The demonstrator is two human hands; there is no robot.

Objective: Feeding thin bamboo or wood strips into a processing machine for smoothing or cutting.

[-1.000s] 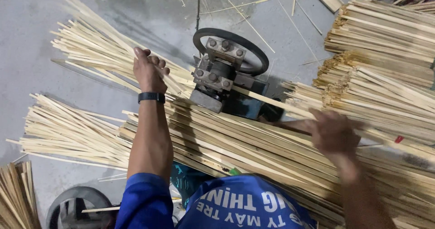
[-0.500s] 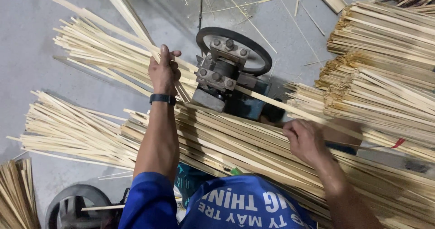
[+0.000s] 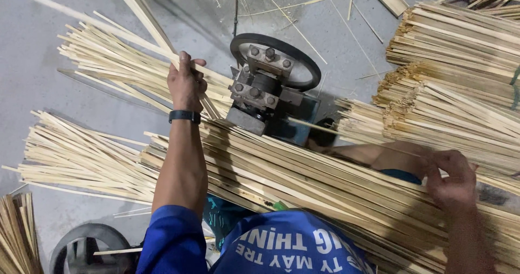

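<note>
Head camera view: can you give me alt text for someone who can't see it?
Seen from above, a person's left hand grips thin bamboo strips beside a small wheeled machine, while the right hand rests on a long pile of strips across their lap. More bundles lie on the grey floor.

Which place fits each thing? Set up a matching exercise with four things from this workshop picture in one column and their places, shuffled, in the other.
Things:
1. left hand
2. right hand
3. black wheel
4. wristband

Places:
A. on the left forearm
B. on top of the machine
C. gripping thin strips left of the machine
D. on the long strip pile, lower right

Pairs: 1-C, 2-D, 3-B, 4-A
</note>
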